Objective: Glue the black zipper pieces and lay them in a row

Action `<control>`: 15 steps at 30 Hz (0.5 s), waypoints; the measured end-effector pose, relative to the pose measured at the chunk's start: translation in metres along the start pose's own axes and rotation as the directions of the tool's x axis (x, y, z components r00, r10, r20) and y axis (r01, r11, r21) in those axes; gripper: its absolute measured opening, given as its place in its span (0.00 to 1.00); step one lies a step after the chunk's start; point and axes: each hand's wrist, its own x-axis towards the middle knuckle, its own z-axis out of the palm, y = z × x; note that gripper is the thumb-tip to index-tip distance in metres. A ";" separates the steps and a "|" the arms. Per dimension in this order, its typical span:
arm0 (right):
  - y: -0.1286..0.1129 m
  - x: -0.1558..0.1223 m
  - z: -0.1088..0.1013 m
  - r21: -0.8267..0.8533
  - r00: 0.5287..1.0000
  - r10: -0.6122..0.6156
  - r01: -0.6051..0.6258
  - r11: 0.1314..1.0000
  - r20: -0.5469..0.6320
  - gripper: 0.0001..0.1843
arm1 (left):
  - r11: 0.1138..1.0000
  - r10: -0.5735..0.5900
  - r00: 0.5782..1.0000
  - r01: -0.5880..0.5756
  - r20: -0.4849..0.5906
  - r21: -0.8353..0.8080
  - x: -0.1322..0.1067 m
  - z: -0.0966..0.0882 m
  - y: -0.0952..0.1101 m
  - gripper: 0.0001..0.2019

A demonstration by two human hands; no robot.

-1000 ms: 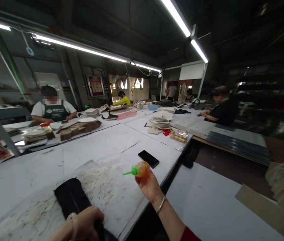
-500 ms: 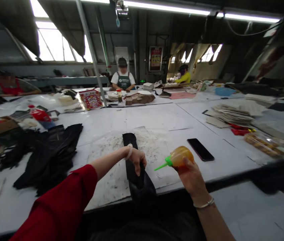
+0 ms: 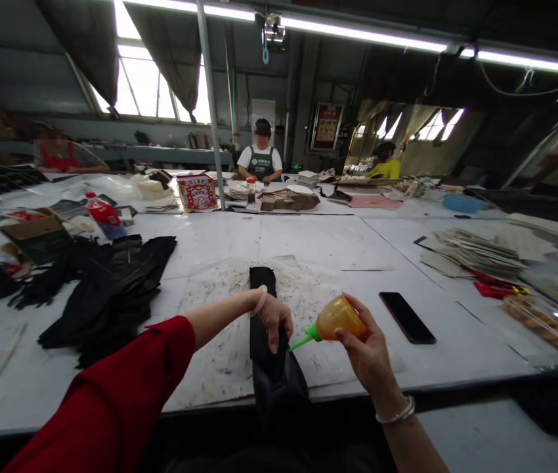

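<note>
My left hand [image 3: 275,318] is closed on a long black piece of material [image 3: 265,341], fingers pinching its right side. This piece hangs over the table's front edge, and its lower part looks shiny. In my right hand [image 3: 370,351] is a squeeze bottle [image 3: 339,318] of amber liquid, tilted to the left. The bottle's thin green nozzle [image 3: 303,339] points down at the black material's right edge, close to my left fingers. Whether the tip touches the material I cannot tell.
Right of the bottle lies a phone [image 3: 407,317]. A pile of black pieces [image 3: 111,295] is at left, near a red-capped bottle [image 3: 104,213]. Stacked sheets [image 3: 480,253] and a clear food box [image 3: 549,322] are at right. A metal pole [image 3: 213,98] rises beyond; co-workers sit across.
My right hand has brought the bottle left and down, its nozzle now close to the black material. My left hand keeps its grip. The whole view has shifted slightly with my head.
</note>
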 end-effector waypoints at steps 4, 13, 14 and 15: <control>0.002 0.005 0.001 -0.058 0.998 -0.036 0.039 0.998 0.056 0.38 | 1.000 0.008 1.000 -0.008 -0.008 0.013 -0.001 0.000 0.002 0.21; -0.012 0.018 0.014 -0.120 0.992 -0.044 0.058 0.991 0.118 0.37 | 0.998 0.014 1.000 -0.013 -0.015 0.058 -0.005 -0.001 0.005 0.21; -0.012 0.020 0.015 -0.122 0.991 -0.042 0.057 0.991 0.123 0.37 | 0.998 0.019 1.000 -0.017 -0.023 0.063 -0.005 -0.001 0.004 0.22; -0.013 0.021 0.015 -0.126 0.991 -0.041 0.057 0.990 0.128 0.36 | 0.997 0.024 0.999 -0.022 -0.029 0.068 -0.005 -0.001 0.003 0.22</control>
